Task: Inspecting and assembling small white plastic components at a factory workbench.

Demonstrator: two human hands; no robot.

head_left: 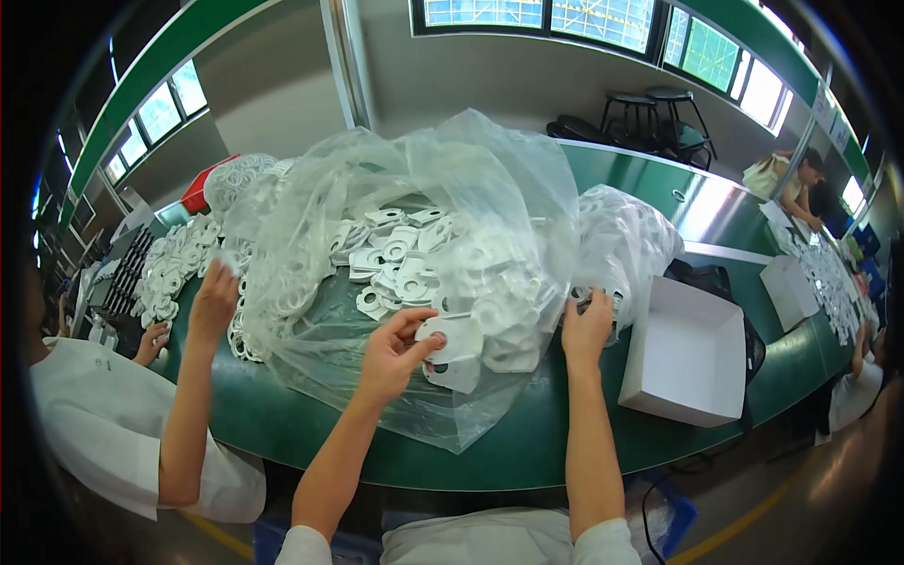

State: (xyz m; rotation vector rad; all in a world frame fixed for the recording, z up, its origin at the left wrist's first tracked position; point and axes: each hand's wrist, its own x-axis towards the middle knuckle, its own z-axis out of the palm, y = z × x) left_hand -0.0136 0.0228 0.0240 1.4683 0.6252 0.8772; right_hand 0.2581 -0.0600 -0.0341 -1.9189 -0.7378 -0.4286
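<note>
While hands (588, 330) are apart, left (388, 362) pinches white plates (463, 331).

The green desk (537, 443) carries a large clear bag (480, 217) spread mid-desk with white plates (400, 250), a smaller filled bag (621, 231) and open white box (678, 403) right, and heaped white parts (179, 268) left.
</note>
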